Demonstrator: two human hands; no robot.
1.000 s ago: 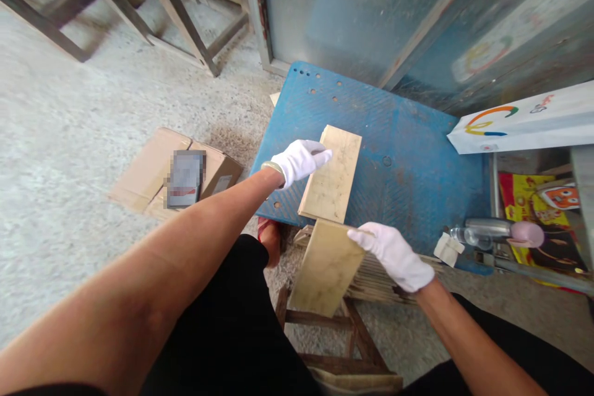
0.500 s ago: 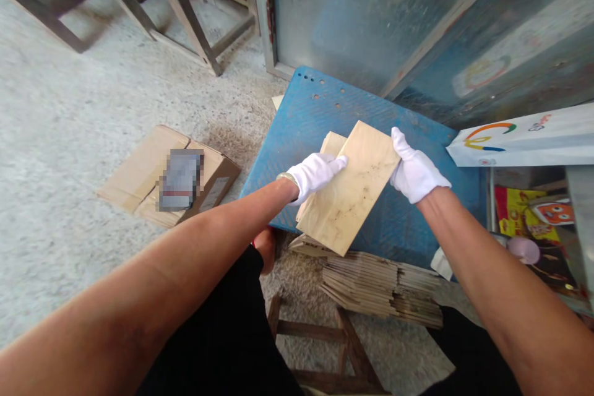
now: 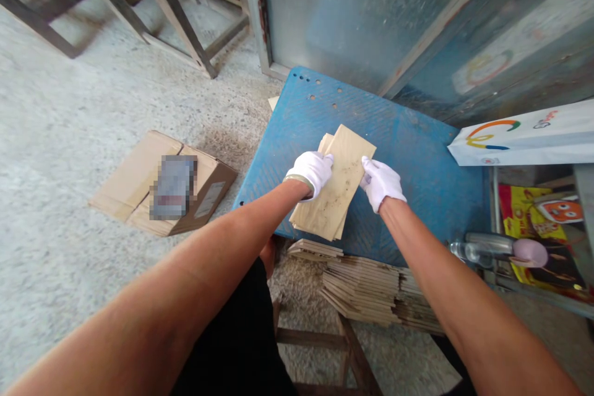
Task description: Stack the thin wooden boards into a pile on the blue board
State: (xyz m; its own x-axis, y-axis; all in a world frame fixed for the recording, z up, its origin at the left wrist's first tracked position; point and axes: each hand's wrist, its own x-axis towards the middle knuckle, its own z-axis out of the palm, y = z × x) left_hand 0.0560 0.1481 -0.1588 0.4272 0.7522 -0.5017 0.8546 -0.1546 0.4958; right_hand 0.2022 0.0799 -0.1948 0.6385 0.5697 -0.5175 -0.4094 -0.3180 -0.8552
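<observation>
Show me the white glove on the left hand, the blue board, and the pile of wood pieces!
White glove on the left hand (image 3: pixel 310 173), head view, back of the hand.
Blue board (image 3: pixel 420 198), head view, bare top surface.
Pile of wood pieces (image 3: pixel 366 294), head view, stacked edges.

Both bare forearms (image 3: pixel 223 253) reached forward and converged on the pale wooden boards (image 3: pixel 338 185). The left hand (image 3: pixel 310 173), white-gloved with a metal bangle (image 3: pixel 297 184) at the wrist, lay over the boards' left edge, while the gloved right hand (image 3: pixel 381 183) touched their right edge, fingers angled upward.
</observation>
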